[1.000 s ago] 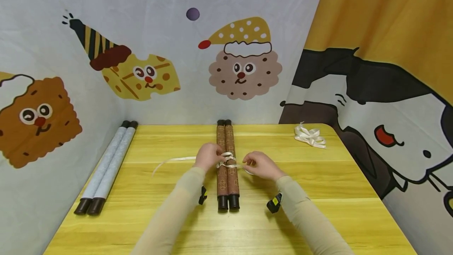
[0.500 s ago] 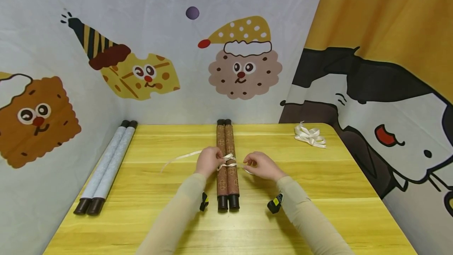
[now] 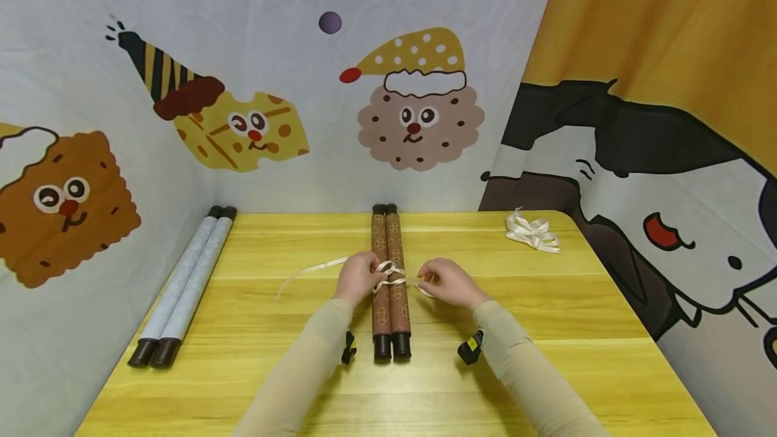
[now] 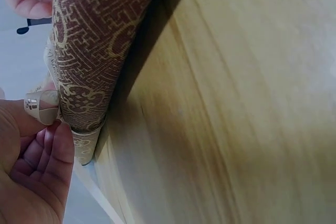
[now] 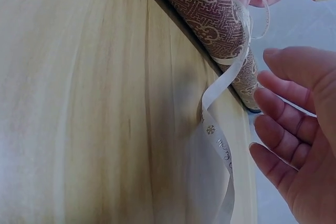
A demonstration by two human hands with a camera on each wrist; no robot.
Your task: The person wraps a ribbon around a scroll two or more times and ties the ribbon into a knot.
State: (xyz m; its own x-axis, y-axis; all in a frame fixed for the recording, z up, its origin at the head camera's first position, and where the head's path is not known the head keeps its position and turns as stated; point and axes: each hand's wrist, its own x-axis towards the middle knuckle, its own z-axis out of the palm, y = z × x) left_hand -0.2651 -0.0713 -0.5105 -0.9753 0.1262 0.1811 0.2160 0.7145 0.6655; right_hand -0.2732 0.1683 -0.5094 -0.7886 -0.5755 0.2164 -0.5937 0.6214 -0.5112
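Two brown patterned scrolls (image 3: pixel 399 312) with dark end knobs lie side by side in the middle of the table. A narrow cream ribbon (image 3: pixel 396 281) with printed lettering goes around them and forms loops on top. My left hand (image 3: pixel 357 278), at the scrolls' left side, pinches a loop of that ribbon (image 4: pixel 41 109) between thumb and forefinger. Just right of the scrolls is my right hand (image 3: pixel 450 283), its fingers loosely bent. In the right wrist view, one ribbon tail (image 5: pixel 216 92) hangs beside these fingers (image 5: pixel 281 111), apart from them. The other tail trails left past my left hand.
Two pale blue scrolls (image 3: pixel 191 282) with dark ends lie along the table's left side. A bundle of cream ribbon (image 3: pixel 531 231) rests at the back right. A printed cloth wall (image 3: pixel 273 191) stands right behind the wooden table (image 3: pixel 516 396).
My left hand has shifted slightly, pulling the left ribbon tail a little to the right. The loop near its fingers has changed shape. The right hand has stayed nearly still.
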